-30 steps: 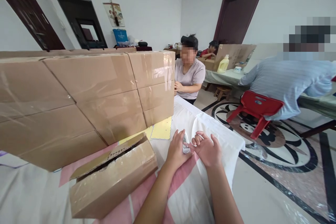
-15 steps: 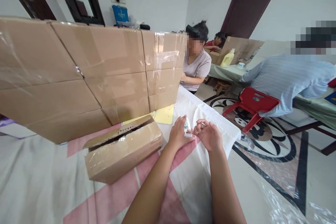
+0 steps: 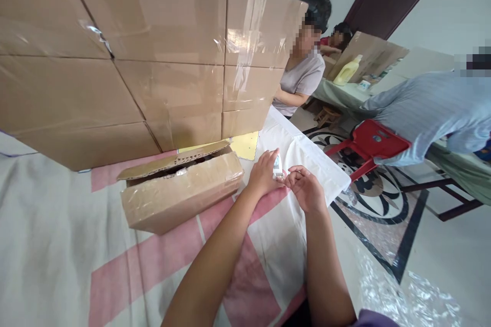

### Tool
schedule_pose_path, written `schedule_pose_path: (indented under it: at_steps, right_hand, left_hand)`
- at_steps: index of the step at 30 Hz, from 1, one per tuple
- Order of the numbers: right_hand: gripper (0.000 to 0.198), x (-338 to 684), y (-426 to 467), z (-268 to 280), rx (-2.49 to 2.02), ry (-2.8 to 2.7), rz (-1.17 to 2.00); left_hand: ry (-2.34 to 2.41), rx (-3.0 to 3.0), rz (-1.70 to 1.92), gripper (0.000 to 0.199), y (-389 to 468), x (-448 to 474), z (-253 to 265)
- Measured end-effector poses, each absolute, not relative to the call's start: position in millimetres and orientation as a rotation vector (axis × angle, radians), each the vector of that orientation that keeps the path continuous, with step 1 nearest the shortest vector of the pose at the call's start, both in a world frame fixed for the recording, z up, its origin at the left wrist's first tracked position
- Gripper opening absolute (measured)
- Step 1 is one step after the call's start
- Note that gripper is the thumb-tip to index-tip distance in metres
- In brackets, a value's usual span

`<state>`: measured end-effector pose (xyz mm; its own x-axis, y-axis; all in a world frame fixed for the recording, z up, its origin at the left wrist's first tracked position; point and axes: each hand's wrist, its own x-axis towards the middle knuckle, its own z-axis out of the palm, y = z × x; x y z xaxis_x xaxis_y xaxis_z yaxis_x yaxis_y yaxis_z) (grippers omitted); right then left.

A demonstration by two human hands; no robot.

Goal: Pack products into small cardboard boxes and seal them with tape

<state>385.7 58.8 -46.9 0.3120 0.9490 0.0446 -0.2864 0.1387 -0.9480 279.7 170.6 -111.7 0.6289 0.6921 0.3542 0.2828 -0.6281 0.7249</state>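
My left hand (image 3: 264,172) is closed around a small white box (image 3: 277,166) with a printed label, held low over the cloth. Much of the box is hidden behind my fingers. My right hand (image 3: 306,188) is close beside it, palm partly up, with its fingers curled and their tips at the lower right edge of the box. What those fingertips pinch, if anything, is too small to make out. To the left of my hands lies an oblong cardboard carton (image 3: 184,189), its top flap slightly raised and its inside mostly hidden.
Stacked, taped cardboard boxes (image 3: 172,87) form a wall beyond the carton. A pink and white cloth (image 3: 215,276) covers the table, whose corner is at right. Behind are several people, a red chair (image 3: 378,140) and a yellow bottle (image 3: 348,70). Clear plastic wrap (image 3: 402,291) lies on the floor.
The view has tilted downward, so the boxes and people appear shifted. My left hand still holds the white box, and my right fingers stay close to it with little movement.
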Motion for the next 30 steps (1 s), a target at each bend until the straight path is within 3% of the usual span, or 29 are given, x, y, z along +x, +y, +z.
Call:
schedule_pose_path:
  at_steps: [13,21,26,30]
  right_hand:
    - [0.015,371.2,63.1,-73.9,-1.029,-0.596,0.909]
    - [0.02,365.7,39.1,-70.1,-1.596,-0.655,0.759]
    - [0.031,374.8,31.7,-76.1,-1.609,-0.626,0.928]
    - [0.028,381.9,41.5,-80.6,-1.56,-0.64,0.985]
  left_hand:
    - [0.768,2.232,0.903,0.085,169.2,279.8,-112.3]
    - [0.756,2.211,0.92,0.085,167.8,275.2,-110.4]
    - [0.751,2.22,0.906,0.093,170.2,275.6,-113.6]
    - [0.702,2.225,0.942,0.087,172.5,276.7,-117.1]
